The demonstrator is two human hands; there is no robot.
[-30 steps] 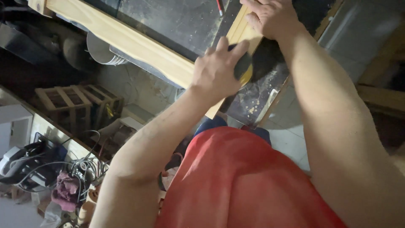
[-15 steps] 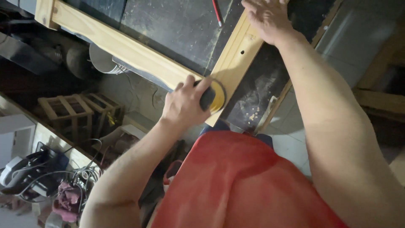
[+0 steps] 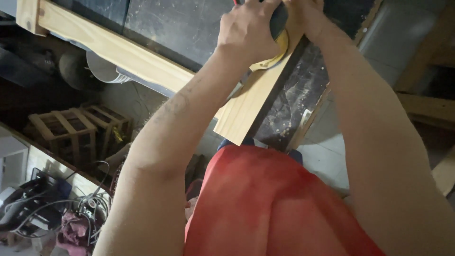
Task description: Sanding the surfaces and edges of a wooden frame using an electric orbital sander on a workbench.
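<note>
Round yellow-padded sander [image 3: 275, 45] flat on pale wooden board [image 3: 251, 104]

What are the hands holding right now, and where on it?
The left hand grips the dark top of a sander with a yellow pad, pressed on the wooden frame. The right hand rests beside it at the frame's top; its grip is cut off.

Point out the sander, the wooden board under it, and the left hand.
sander [image 3: 279, 26], head view, on its dark body beside the fingers.
wooden board [image 3: 246, 106], head view, on the bare top face near its end.
left hand [image 3: 246, 31], head view, on the back of the hand.
</note>
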